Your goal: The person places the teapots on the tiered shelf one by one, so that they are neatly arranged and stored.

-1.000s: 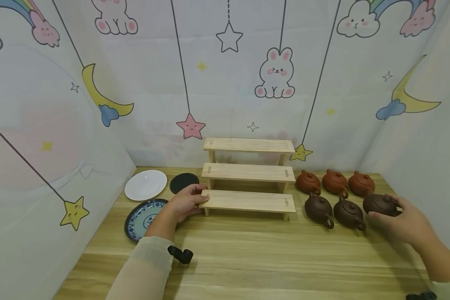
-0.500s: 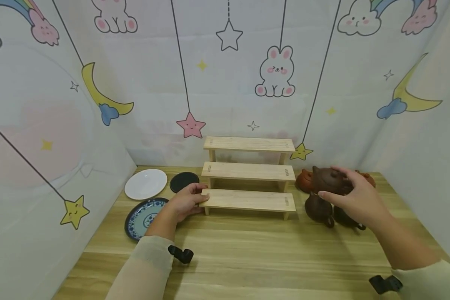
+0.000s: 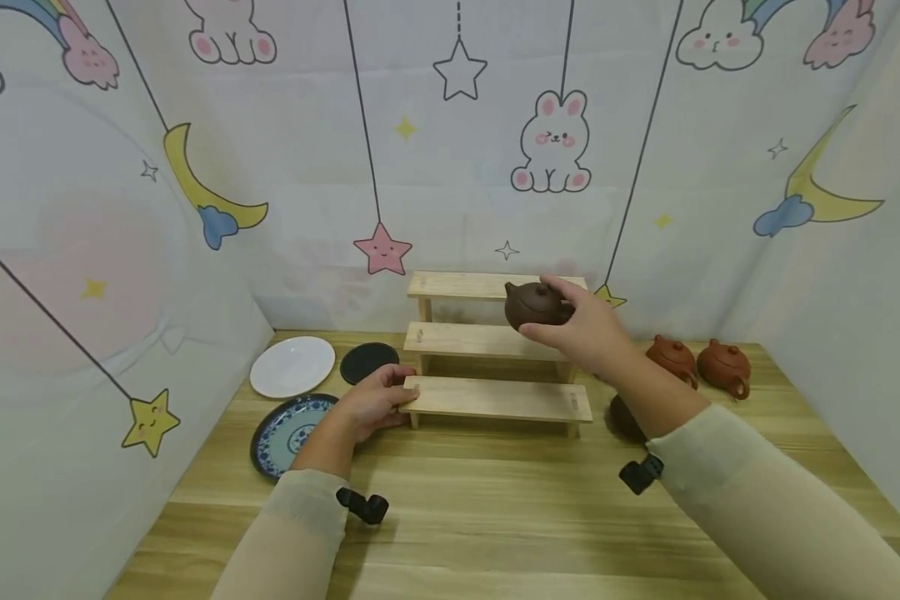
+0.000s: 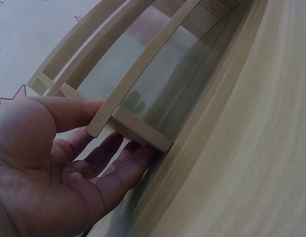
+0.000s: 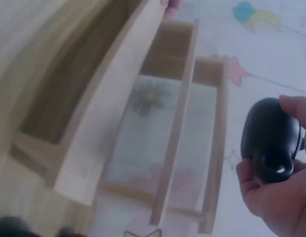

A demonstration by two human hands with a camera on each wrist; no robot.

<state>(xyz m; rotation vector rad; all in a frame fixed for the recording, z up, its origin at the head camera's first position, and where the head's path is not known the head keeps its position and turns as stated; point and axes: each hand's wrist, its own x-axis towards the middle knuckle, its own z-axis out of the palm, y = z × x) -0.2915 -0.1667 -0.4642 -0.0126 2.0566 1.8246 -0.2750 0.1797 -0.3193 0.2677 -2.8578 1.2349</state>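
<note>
1. Right hand (image 3: 596,329): fingers and thumb round a dark teapot (image 3: 531,307), gap narrowed to its body; spout points left.
2. Teapot location: up in the air at the right half of the three-step wooden shelf (image 3: 498,400). Right wrist view shows it apart from the boards.
3. Left hand (image 3: 371,402): grips the shelf's near, lowest step at its left end, thumb on the board, fingers curled by the leg (image 4: 141,129).
4. Progress, my read: partway. Done: one teapot off the table (image 3: 495,517) and over by the shelf. Not done: setting it down; no release yet.
5. Left over: two reddish teapots on the table, far right, one (image 3: 670,357) beside the other (image 3: 723,367); another dark pot (image 3: 624,419) nearer, mostly behind the right arm. Can't tell what else the arm hides.
6. Left side, neither hand holding them: white plate (image 3: 292,367), black dish (image 3: 369,363), blue-patterned plate (image 3: 288,433), partly covered by the left arm.
</note>
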